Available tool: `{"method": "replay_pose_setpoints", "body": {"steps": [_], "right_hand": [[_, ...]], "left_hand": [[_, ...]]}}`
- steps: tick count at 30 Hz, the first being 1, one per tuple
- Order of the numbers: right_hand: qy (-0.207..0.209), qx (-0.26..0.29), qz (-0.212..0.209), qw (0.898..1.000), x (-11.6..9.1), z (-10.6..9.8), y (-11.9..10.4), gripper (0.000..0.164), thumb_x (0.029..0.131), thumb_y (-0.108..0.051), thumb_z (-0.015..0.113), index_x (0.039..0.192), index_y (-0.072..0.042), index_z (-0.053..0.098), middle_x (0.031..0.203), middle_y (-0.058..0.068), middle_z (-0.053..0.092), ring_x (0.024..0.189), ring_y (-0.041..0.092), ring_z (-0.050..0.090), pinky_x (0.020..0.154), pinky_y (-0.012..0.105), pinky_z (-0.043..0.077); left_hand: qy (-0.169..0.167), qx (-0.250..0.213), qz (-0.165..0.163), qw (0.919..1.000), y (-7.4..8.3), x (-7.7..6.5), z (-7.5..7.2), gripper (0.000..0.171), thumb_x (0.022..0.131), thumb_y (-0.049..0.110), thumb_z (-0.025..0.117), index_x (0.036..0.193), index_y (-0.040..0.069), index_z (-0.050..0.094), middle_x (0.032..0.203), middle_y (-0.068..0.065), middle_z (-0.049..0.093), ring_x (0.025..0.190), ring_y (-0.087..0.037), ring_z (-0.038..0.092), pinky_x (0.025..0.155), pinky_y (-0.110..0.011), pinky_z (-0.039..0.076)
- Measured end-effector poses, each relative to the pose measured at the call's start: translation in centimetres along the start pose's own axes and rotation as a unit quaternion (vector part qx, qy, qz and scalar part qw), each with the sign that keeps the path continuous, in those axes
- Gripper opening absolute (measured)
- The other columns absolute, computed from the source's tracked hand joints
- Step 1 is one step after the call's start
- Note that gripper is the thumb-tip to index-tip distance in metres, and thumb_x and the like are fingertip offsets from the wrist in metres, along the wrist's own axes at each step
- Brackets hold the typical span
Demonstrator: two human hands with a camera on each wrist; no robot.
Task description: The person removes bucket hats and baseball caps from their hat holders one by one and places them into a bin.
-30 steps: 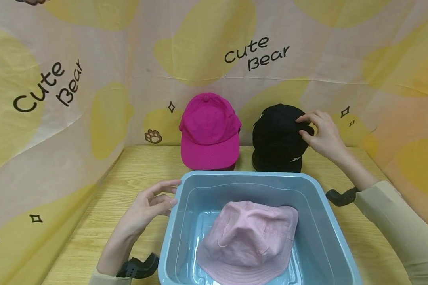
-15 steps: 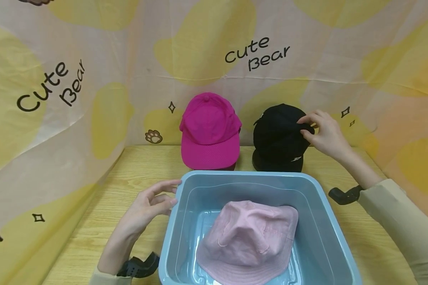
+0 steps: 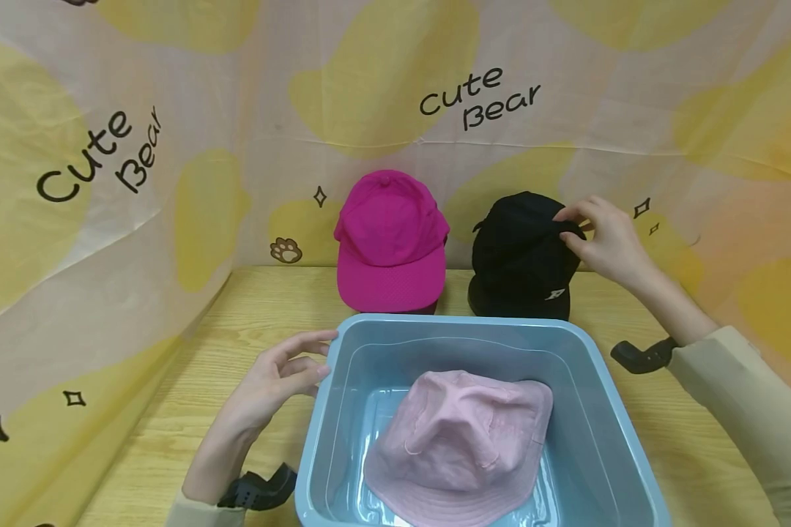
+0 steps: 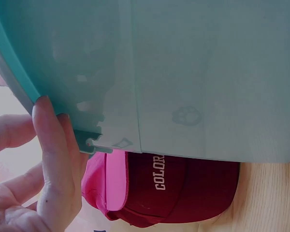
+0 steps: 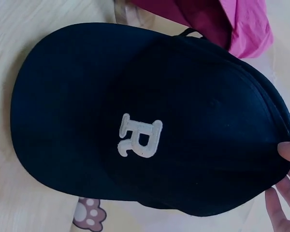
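On woodgrain table (image 3: 270,300), blue basin (image 3: 461,320) — printed cloth (image 3: 356,95) behind, pinched black cap (image 3: 517,249)

Right of centre in the head view, the black cap (image 3: 521,252) has a white mark at its lower right; the right wrist view shows it blue-black with a white letter R. At centre, the bright pink cap (image 3: 392,234) is one solid shade; the left wrist view shows dark red beside the pink, with white lettering. At bottom centre, the tub (image 3: 458,320) is light blue, the hat (image 3: 461,446) pale pink. The table (image 3: 270,300) is yellowish wood grain, the sleeves (image 3: 748,410) beige, the wrist bands (image 3: 642,357) black. Above, the curtain (image 3: 382,80) is off-white with yellow blotches and black "Cute Bear" words.
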State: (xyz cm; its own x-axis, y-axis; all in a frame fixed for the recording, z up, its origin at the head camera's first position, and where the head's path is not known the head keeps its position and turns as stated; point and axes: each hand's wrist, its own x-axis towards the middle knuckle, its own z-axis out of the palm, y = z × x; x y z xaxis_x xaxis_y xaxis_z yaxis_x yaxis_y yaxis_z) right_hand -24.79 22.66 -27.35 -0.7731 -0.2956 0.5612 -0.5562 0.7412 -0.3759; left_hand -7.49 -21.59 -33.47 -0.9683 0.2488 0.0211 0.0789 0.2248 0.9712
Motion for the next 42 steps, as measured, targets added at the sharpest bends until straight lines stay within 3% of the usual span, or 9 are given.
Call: {"method": "replay_pose_setpoints", "body": {"steps": [19, 33, 38, 42], "right_hand": [[0.006, 0.004, 0.0, 1.0, 1.7, -1.2, -0.7, 0.018, 0.085, 0.002, 0.065, 0.104, 0.001, 0.067, 0.1, 0.017, 0.062, 0.094, 0.031, 0.057, 0.074, 0.004, 0.034], [0.004, 0.01, 0.001, 1.0, 3.5, -1.5, -1.1, 0.019, 0.087, 0.002, 0.063, 0.105, 0.001, 0.066, 0.104, 0.016, 0.061, 0.097, 0.032, 0.057, 0.076, 0.013, 0.039], [0.011, 0.008, 0.0, 1.0, 3.8, -1.9, -1.4, 0.019, 0.087, 0.004, 0.063, 0.105, 0.001, 0.066, 0.105, 0.016, 0.061, 0.098, 0.03, 0.056, 0.079, 0.024, 0.045], [0.026, 0.009, -0.005, 1.0, 3.7, -2.3, -1.5, 0.019, 0.086, 0.005, 0.063, 0.104, 0.002, 0.066, 0.105, 0.016, 0.062, 0.097, 0.03, 0.057, 0.077, 0.013, 0.04]], "left_hand": [[0.0, -0.003, 0.003, 1.0, 0.4, 0.1, 0.5, 0.047, 0.093, 0.012, 0.061, 0.138, 0.005, 0.048, 0.123, -0.02, 0.051, 0.089, -0.013, 0.068, 0.075, -0.036, 0.058], [0.008, 0.0, -0.007, 1.0, 0.6, 0.1, 0.7, 0.047, 0.093, 0.014, 0.061, 0.138, 0.008, 0.049, 0.122, -0.016, 0.053, 0.089, -0.014, 0.068, 0.076, -0.037, 0.058], [0.007, 0.002, -0.006, 1.0, 0.7, 0.1, 0.9, 0.047, 0.093, 0.014, 0.061, 0.137, 0.007, 0.049, 0.123, -0.018, 0.052, 0.088, -0.014, 0.068, 0.075, -0.037, 0.058], [0.004, 0.002, -0.002, 1.0, 0.8, 0.2, 1.0, 0.047, 0.093, 0.013, 0.061, 0.137, 0.005, 0.048, 0.124, -0.023, 0.051, 0.087, -0.013, 0.068, 0.074, -0.036, 0.058]]}}
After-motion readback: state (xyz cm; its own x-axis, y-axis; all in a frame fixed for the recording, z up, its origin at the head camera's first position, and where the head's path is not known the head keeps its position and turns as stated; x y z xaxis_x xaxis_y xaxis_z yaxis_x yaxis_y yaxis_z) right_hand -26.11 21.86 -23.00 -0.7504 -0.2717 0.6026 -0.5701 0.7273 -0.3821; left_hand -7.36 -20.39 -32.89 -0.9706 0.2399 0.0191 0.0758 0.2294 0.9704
